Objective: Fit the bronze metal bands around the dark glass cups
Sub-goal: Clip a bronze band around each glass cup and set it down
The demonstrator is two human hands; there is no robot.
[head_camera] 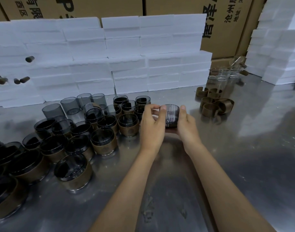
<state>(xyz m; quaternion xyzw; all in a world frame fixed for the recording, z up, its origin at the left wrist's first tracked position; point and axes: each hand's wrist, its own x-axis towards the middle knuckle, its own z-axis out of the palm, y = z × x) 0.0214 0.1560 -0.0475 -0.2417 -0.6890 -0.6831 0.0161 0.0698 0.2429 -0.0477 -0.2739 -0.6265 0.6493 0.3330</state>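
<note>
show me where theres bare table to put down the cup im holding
Bare steel table runs right of your right hand, nearer you than the loose bronze bands, and between your forearms. The dark glass cup sits between both hands. Left of your left hand it is crowded: banded cups stand close together, unbanded ones behind.

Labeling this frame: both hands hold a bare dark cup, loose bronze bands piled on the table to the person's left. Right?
Not quite. In the head view the loose bronze bands lie to the person's right. The left hand and right hand do hold a bare dark cup.
</note>
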